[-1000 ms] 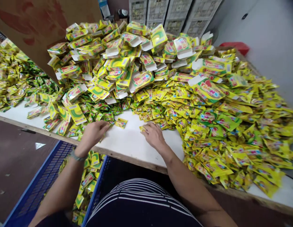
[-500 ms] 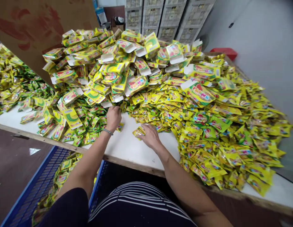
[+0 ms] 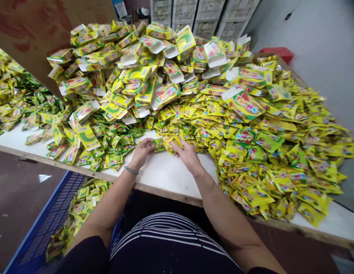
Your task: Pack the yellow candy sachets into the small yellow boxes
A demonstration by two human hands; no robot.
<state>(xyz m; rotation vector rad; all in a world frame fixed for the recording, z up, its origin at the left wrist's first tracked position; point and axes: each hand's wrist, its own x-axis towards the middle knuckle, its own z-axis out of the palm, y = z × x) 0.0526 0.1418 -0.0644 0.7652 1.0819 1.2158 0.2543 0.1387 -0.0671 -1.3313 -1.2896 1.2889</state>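
Pinched in the fingers of my left hand point(image 3: 142, 153) is a small green candy packet point(image 3: 158, 145). My right hand point(image 3: 187, 155) grips a yellow candy packet point(image 3: 173, 145) just beside it, the two packets close together over the white tabletop point(image 3: 168, 173). Whether the packets overlap I cannot tell. Left of my left hand lies a heap of green packets point(image 3: 112, 148). Yellow packets point(image 3: 191, 123) are piled behind and to the right of my right hand.
Small yellow cartons point(image 3: 135, 74), many with open flaps, are heaped at the back. A large cardboard sheet point(image 3: 48, 34) stands at the left. Below the table's front edge, a blue crate point(image 3: 42, 220) holds more packets and cartons. White crates point(image 3: 185, 11) are stacked behind.
My left hand has come back from the green heap with a green packet and moved right. My right hand has raised its yellow packet slightly away from me, beside the green one.
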